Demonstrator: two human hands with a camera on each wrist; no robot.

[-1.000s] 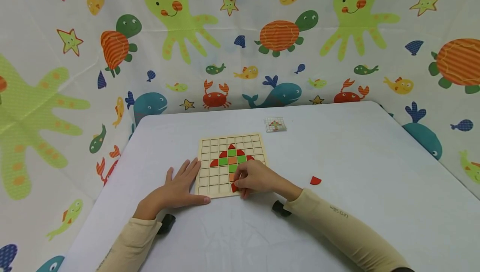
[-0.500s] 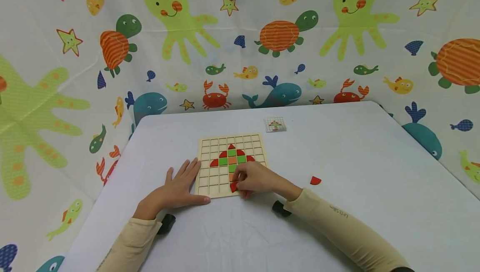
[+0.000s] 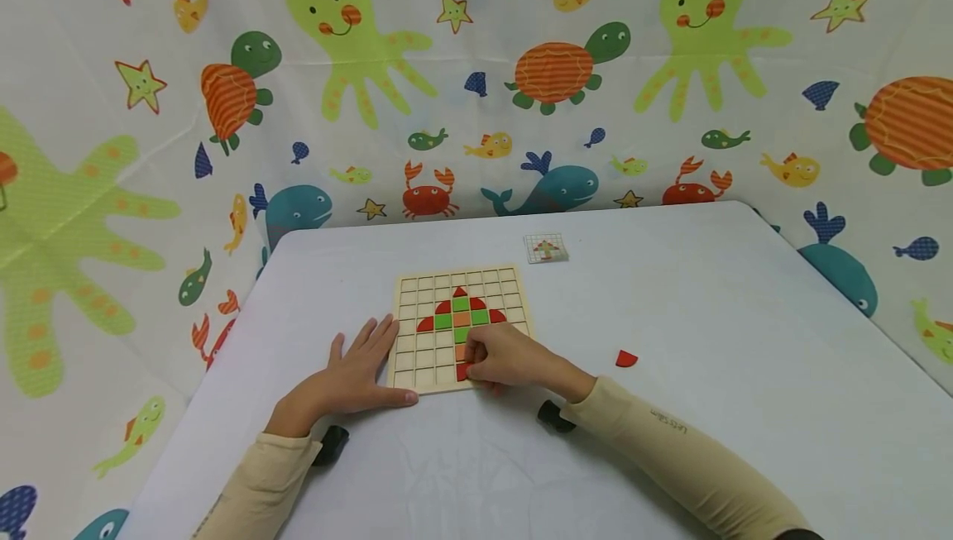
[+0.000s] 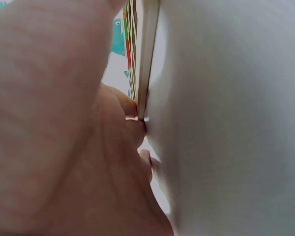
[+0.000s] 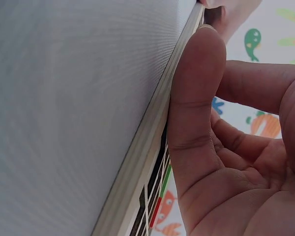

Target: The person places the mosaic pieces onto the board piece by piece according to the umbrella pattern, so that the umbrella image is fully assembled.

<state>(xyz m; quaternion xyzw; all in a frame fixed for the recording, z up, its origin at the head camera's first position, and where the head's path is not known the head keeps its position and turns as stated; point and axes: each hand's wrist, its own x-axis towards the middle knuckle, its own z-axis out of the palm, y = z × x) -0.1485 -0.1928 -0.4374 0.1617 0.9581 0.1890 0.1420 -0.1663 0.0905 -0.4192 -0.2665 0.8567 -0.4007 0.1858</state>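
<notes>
A wooden grid board (image 3: 423,360) lies on the white-covered table, bearing red, green and orange tiles in a tree-like or plane-like figure. My left hand (image 3: 356,376) is spread at the board's left side, fingertips on its left edge and thumb by its front left corner. Over the lower right of the board, my right hand (image 3: 514,360) has thumb and curled fingers on a red tile (image 3: 462,372) in the bottom row. Part of that tile is hidden by the fingers. In the right wrist view, the thumb (image 5: 196,98) lies along the board's edge (image 5: 152,123).
A loose red quarter-circle tile (image 3: 627,358) lies on the table to the right. Behind the board is a small card (image 3: 546,247) with a printed grid figure. A curtain (image 3: 476,35) patterned with sea animals hangs behind the table.
The red tile under my right hand has turned from tilted to square with its bottom-row cell. My right hand has shifted slightly; the left stays in place.
</notes>
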